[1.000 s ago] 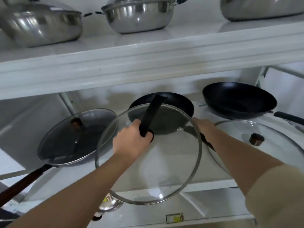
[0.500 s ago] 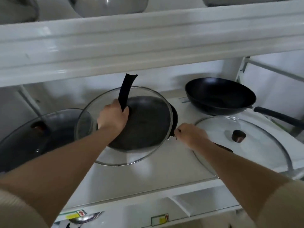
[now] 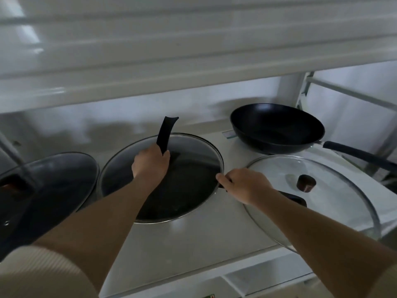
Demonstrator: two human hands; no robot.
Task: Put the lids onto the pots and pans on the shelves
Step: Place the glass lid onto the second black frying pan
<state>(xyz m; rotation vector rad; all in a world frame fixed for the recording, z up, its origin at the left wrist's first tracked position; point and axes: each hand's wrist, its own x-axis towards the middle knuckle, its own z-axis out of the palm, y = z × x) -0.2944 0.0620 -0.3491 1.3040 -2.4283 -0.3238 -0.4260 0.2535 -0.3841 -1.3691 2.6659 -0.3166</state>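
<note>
Left hand closed around the black upright handle of a glass lid, I hold the lid over the dark pan at the middle of the white shelf. The lid looks almost seated: its far rim lines up with the pan's, though I cannot tell whether the near edge is fully down. My right hand grips the pan's handle just beside the rim, steadying it.

This step seems close to done. The next move, as I judge it, calls for letting go of both handles once the lid sits flat, then taking the second glass lid, lying at right with its dark knob, to the open black wok behind it. A covered pan stands at left.

Small label strips show on the shelf near the wok and at the bottom edge; none is legible.
</note>
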